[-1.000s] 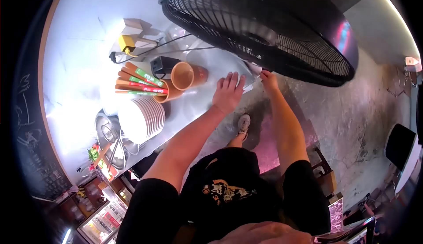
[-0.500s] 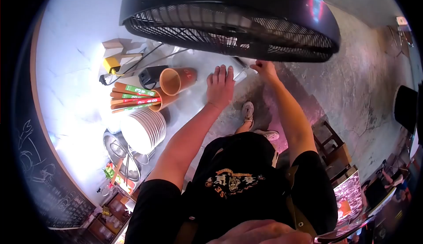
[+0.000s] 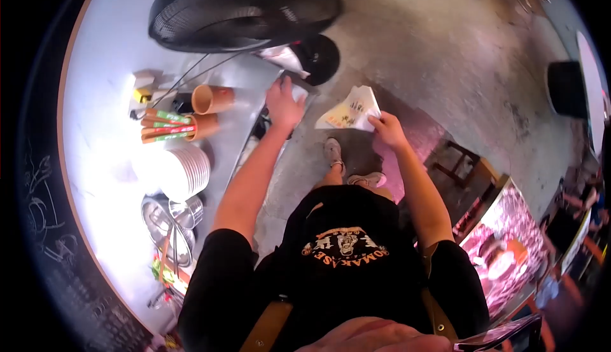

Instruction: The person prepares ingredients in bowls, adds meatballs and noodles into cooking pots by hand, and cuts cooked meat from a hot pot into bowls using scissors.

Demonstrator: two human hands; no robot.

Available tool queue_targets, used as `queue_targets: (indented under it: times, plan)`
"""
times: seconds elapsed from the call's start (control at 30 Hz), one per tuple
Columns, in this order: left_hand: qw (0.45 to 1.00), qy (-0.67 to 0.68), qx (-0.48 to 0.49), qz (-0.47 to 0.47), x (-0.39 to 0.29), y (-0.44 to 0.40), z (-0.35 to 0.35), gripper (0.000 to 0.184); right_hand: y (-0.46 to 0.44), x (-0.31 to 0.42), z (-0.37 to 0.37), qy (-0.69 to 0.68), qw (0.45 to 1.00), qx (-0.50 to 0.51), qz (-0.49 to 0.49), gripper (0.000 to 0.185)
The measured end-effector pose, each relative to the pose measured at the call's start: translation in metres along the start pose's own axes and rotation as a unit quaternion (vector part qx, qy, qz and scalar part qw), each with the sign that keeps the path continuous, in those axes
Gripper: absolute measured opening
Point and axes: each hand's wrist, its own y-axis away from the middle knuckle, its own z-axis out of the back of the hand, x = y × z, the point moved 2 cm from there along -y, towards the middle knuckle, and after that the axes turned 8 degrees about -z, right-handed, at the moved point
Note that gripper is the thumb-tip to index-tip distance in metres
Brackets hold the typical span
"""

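My right hand (image 3: 385, 128) pinches the edge of a folded paper bag or sheet (image 3: 351, 109), white and yellowish with dark and orange print. The paper hangs over the floor, apart from the counter. My left hand (image 3: 284, 105) lies at the edge of the metal counter (image 3: 238, 78), with its fingers slightly bent and somewhat blurred. Beside its fingers shows something whitish, and below the wrist a dark gap like an opened drawer (image 3: 262, 123) holds items I cannot make out.
A large black fan (image 3: 245, 12) stands ahead on a round base (image 3: 320, 59). Along the wall are brown cups (image 3: 212, 99), wrapped sticks (image 3: 167, 126), stacked white bowls (image 3: 188, 172) and a metal bowl (image 3: 153, 215). A wooden stool (image 3: 455, 161) stands at right.
My right hand has come away from the counter edge and now shows printed paper in its grip. My left hand has shifted along the edge, where a dark gap now shows. The view has turned.
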Motion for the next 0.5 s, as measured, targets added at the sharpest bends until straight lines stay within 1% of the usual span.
queue_targets:
  times: [0.03, 0.07, 0.1, 0.13, 0.17, 0.23, 0.27, 0.3, 0.33, 0.37, 0.4, 0.43, 0.47, 0.5]
  plan:
    - [0.992, 0.120, 0.041, -0.011, -0.035, 0.017, -0.020, 0.058, 0.044, 0.008, 0.017, -0.033, 0.999, -0.012, -0.007, 0.019]
    - [0.967, 0.239, 0.083, -0.024, -0.073, 0.030, -0.042, 0.057, 0.087, 0.014, 0.035, -0.065, 0.998, -0.027, -0.009, 0.020]
    - [0.838, 0.479, 0.248, 0.084, -0.115, 0.033, -0.048, 0.057, 0.127, 0.011, 0.056, -0.064, 0.997, -0.042, -0.015, 0.021]
    - [0.615, 0.652, 0.403, 0.184, -0.163, 0.038, -0.048, 0.057, 0.163, 0.007, 0.072, -0.070, 0.995, -0.066, 0.032, 0.021]
    - [0.612, 0.646, 0.428, 0.159, -0.205, 0.043, -0.043, 0.057, 0.197, 0.001, 0.089, -0.093, 0.991, -0.085, 0.051, 0.021]
    - [0.493, 0.685, 0.507, 0.172, -0.287, 0.058, -0.029, 0.049, 0.261, -0.014, 0.120, -0.129, 0.977, -0.149, 0.087, 0.021]
    - [0.492, 0.670, 0.538, 0.140, -0.327, 0.064, -0.024, 0.049, 0.292, -0.026, 0.137, -0.116, 0.977, -0.174, 0.036, 0.022]
    - [0.572, 0.652, 0.492, 0.080, -0.364, 0.067, -0.020, 0.044, 0.321, -0.040, 0.151, -0.112, 0.974, -0.197, -0.017, 0.022]
    - [0.640, 0.632, 0.438, 0.017, -0.395, 0.070, -0.016, 0.038, 0.347, -0.046, 0.159, -0.134, 0.962, -0.238, -0.008, 0.022]
    - [0.735, 0.515, 0.429, -0.106, -0.424, 0.066, -0.012, 0.028, 0.377, -0.049, 0.166, -0.116, 0.953, -0.280, -0.029, 0.022]
    - [0.723, 0.505, 0.452, -0.137, -0.452, 0.071, 0.000, 0.028, 0.404, -0.052, 0.172, -0.099, 0.942, -0.317, -0.056, 0.023]
    - [0.689, 0.519, 0.467, -0.197, -0.479, 0.076, 0.019, 0.027, 0.429, -0.053, 0.178, 0.006, 0.915, -0.396, -0.078, 0.032]
    - [0.651, 0.532, 0.479, -0.251, -0.503, 0.082, 0.036, 0.026, 0.449, -0.048, 0.175, 0.026, 0.852, -0.523, 0.003, 0.047]
    - [0.627, 0.515, 0.495, -0.312, -0.521, 0.088, 0.046, 0.024, 0.469, -0.027, 0.176, 0.091, 0.816, -0.570, 0.038, 0.056]
